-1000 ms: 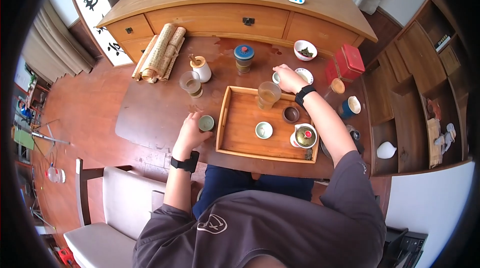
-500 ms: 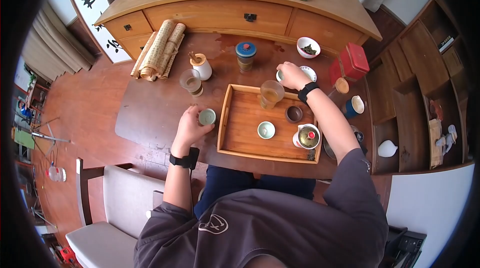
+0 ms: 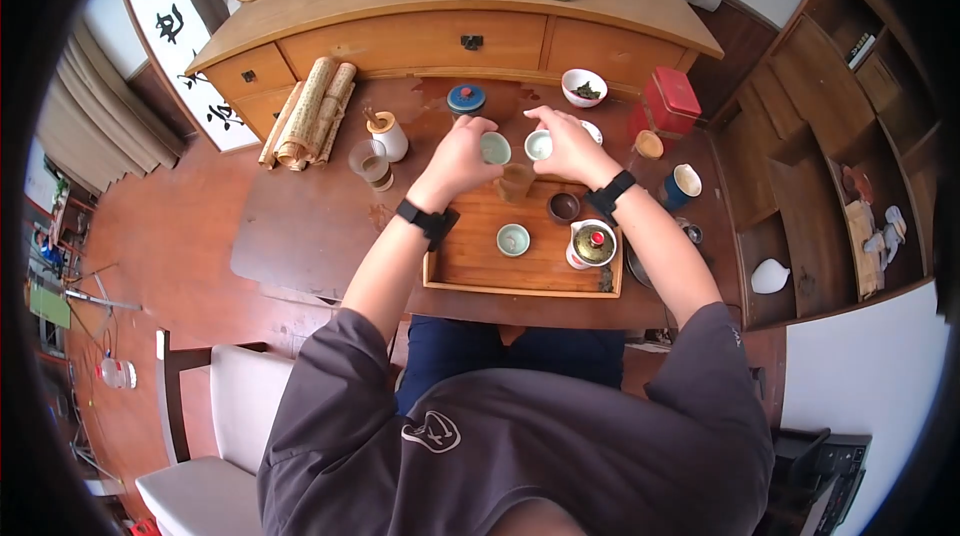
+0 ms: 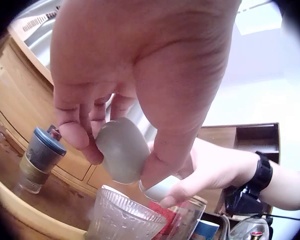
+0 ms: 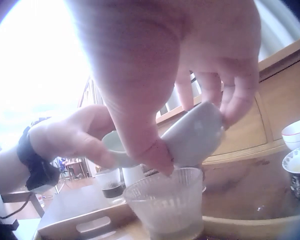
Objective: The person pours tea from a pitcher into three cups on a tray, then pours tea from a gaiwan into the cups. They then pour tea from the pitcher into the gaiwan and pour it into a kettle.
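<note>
My left hand (image 3: 462,164) pinches a pale green teacup (image 4: 122,151) between thumb and fingers. My right hand (image 3: 572,149) grips a second pale green teacup (image 5: 196,134) by its sides. Both teacups are tilted, close together above a ribbed glass cup (image 5: 169,202) that stands on the wooden tray (image 3: 520,289). From the head view that glass is partly covered by my left thumb and shows brownish contents. A third green teacup (image 3: 513,240), a small dark brown cup (image 3: 564,207) and a white lidded pot (image 3: 592,244) with a red knob are on the tray.
Behind my hands stands a blue-lidded jar (image 3: 466,99). Leftward are a glass cup (image 3: 371,166), a white tool holder (image 3: 388,140) and rolled bamboo slips (image 3: 318,116). A bowl of leaves (image 3: 584,88), a red box (image 3: 668,101) and a blue cup (image 3: 680,186) stand right.
My left hand has lifted its teacup from the table left of the tray and carried it up and rightward. My right hand has brought its teacup in beside it over the glass.
</note>
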A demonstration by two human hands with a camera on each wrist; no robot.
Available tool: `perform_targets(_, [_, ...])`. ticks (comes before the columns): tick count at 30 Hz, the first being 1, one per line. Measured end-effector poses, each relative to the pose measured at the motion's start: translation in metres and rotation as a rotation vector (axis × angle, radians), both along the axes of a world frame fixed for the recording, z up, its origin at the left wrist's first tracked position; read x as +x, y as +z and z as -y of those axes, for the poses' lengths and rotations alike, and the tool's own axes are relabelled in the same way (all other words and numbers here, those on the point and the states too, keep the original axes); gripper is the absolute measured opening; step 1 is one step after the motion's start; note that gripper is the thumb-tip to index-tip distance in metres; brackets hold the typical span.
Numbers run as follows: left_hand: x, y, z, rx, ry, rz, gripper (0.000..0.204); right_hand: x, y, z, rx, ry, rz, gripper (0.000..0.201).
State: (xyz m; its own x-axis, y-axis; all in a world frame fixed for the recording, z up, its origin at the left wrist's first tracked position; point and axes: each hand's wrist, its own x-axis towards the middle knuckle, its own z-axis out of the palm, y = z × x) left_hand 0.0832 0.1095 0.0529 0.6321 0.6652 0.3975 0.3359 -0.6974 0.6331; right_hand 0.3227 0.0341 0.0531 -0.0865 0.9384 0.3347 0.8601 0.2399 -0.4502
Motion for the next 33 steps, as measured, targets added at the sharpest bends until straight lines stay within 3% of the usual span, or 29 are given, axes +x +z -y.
perform_targets(6, [0.033,-0.01,-0.007,0.12,-0.129,-0.152,0.064,-0.026,0.011,0.015,-0.013,-0.01,0.177,0.087])
perform_targets(10, [0.028,-0.003,0.004,0.173,-0.08,-0.133,0.066,-0.029,0.013,0.025,-0.019,-0.021,0.196,0.085])
perform_targets(16, [-0.015,0.017,0.037,0.01,-0.08,-0.054,0.059,-0.028,0.016,0.066,-0.047,-0.105,-0.084,0.071])
perform_targets(21, [-0.049,-0.005,0.058,-0.114,-0.108,-0.13,0.058,-0.044,0.011,0.111,-0.094,-0.059,0.01,0.061])
perform_targets(23, [-0.055,-0.01,0.067,-0.287,-0.111,-0.238,0.058,-0.048,-0.004,0.118,-0.114,0.003,0.038,0.058])
perform_targets(25, [-0.057,-0.025,0.068,-0.319,-0.093,-0.249,0.057,-0.056,-0.016,0.121,-0.113,0.008,0.019,0.056])
perform_targets(27, [-0.058,-0.04,0.067,-0.34,-0.075,-0.256,0.056,-0.06,-0.027,0.121,-0.131,-0.022,0.196,0.055])
perform_targets(28, [-0.058,-0.046,0.066,-0.325,-0.059,-0.287,0.056,-0.062,-0.036,0.121,0.0,-0.012,0.22,0.046])
perform_targets(31, [-0.06,-0.062,0.064,-0.295,-0.04,-0.325,0.056,-0.063,-0.055,0.118,-0.005,-0.047,0.336,0.035])
perform_targets(33, [-0.062,-0.072,0.064,-0.285,-0.039,-0.335,0.056,-0.062,-0.064,0.116,-0.056,-0.057,0.38,0.042])
